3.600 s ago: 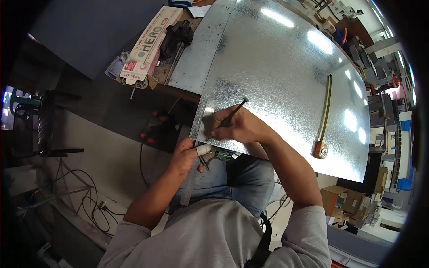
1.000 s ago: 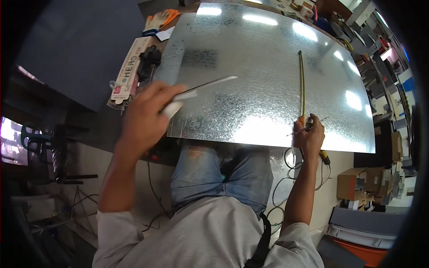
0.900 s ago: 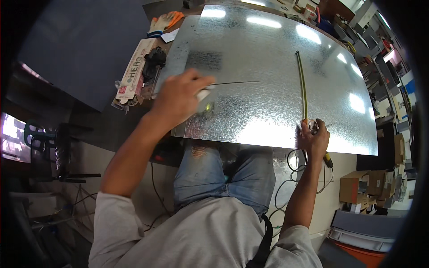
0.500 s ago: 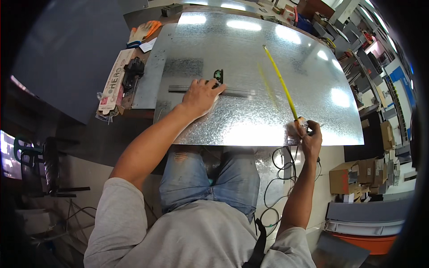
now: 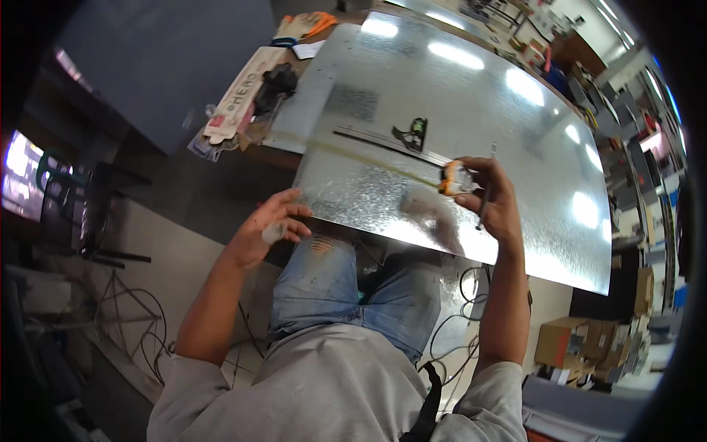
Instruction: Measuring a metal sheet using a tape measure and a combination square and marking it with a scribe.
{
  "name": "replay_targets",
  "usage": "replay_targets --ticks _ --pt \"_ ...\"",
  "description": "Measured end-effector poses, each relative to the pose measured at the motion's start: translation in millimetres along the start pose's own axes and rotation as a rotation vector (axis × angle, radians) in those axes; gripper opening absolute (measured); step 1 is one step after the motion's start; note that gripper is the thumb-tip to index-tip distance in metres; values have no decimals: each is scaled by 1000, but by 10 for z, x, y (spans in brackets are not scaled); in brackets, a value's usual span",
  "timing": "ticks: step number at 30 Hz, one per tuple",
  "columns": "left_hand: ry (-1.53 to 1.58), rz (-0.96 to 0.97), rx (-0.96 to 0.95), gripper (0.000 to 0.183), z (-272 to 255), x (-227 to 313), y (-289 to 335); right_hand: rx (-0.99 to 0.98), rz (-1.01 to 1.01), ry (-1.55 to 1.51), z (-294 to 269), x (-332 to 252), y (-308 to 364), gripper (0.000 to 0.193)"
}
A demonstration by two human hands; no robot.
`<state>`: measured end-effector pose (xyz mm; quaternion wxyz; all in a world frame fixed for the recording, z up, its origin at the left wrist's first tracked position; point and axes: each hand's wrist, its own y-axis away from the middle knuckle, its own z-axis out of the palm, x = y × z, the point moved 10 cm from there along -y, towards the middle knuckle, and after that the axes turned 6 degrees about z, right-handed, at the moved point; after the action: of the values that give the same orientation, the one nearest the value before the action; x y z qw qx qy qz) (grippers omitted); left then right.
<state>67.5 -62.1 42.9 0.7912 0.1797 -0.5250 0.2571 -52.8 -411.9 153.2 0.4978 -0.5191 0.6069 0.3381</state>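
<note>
In my right hand point(image 5: 495, 195) is a tape measure point(image 5: 455, 178) with an orange and white case, held above the metal sheet. A thin dark pen-like rod point(image 5: 485, 204) also sits in that hand. The yellow tape blade point(image 5: 361, 158), blurred, runs from the case toward the sheet's left edge. My left hand point(image 5: 272, 227) is open, fingers spread, just off the front left corner of the shiny metal sheet point(image 5: 471, 110). A small pale round patch shows at its palm; I cannot make it out. On the sheet lies a combination square point(image 5: 414, 135) with its steel rule point(image 5: 368, 138).
Left of the sheet are a long cardboard box point(image 5: 241, 96), a black tool point(image 5: 277, 85) and orange-white gloves point(image 5: 303, 28). Black cables point(image 5: 442, 324) lie on the floor by my legs. Cardboard boxes point(image 5: 585, 342) stand at the right, a chair point(image 5: 92, 210) at the left.
My left hand has left the square and drawn back past the sheet's front edge. My right hand has moved up and inward with the tape measure; its blade now points left. The view has turned.
</note>
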Motion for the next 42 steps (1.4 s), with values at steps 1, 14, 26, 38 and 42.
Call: replay_targets --ticks 1,14,26,38,42 --pt "6 11 28 85 -41 -65 137 -64 22 18 227 32 -151 61" --pt "657 167 -13 44 -243 -678 926 -547 -302 772 1895 -34 -986 52" --pt "175 -308 108 31 -62 -760 357 -623 -494 775 2105 -191 -1521 58" --pt "168 -428 221 14 146 -860 127 -440 -312 803 2365 -51 -1743 64" --pt "368 -402 297 17 149 -855 87 -548 -378 787 2511 -92 -1725 56"
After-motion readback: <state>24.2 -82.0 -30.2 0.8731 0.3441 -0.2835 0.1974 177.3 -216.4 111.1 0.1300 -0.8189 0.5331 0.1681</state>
